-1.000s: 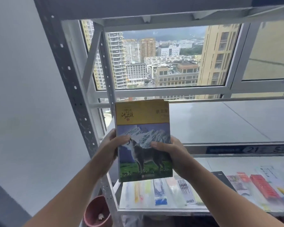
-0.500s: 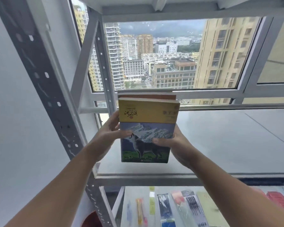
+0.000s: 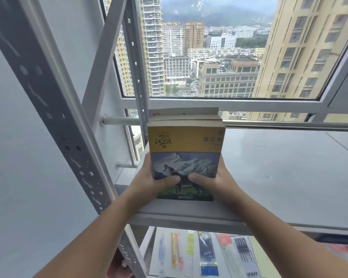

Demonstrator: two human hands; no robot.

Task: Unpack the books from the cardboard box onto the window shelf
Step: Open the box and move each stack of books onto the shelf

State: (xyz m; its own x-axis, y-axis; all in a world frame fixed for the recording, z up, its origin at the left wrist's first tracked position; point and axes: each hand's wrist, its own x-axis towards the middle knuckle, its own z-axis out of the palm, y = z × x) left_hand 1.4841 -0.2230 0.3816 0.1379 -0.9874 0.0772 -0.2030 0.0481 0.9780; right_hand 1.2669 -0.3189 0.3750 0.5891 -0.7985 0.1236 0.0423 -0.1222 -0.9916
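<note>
Left grip (image 3: 149, 182): wrapped round the left edge of the stack of books (image 3: 186, 145); thumb on the front cover, fingers hidden behind.
Right grip (image 3: 216, 182): mirrors it on the right edge; the two thumbs nearly meet on the cover.
Stack position: between the grips, its low end in the palms; about three volumes, cover facing the person.
Long axis: runs from the grips forward and up toward the window (image 3: 209, 57), tilted. Neither grip is nearer.
Shelf (image 3: 279, 173): directly beneath and ahead of the grips. Whether the stack's lower edge touches it cannot be told.
Coming move (judgement): lower and slide the stack ahead, away from the grips.
Materials: glossy paperback cover with a yellow band, mountains and a dark animal; matt page edges; smooth grey shelf board; perforated metal post (image 3: 54, 109) left of the left grip.
Below the grips: pen packs (image 3: 207, 253) on a lower shelf.
</note>
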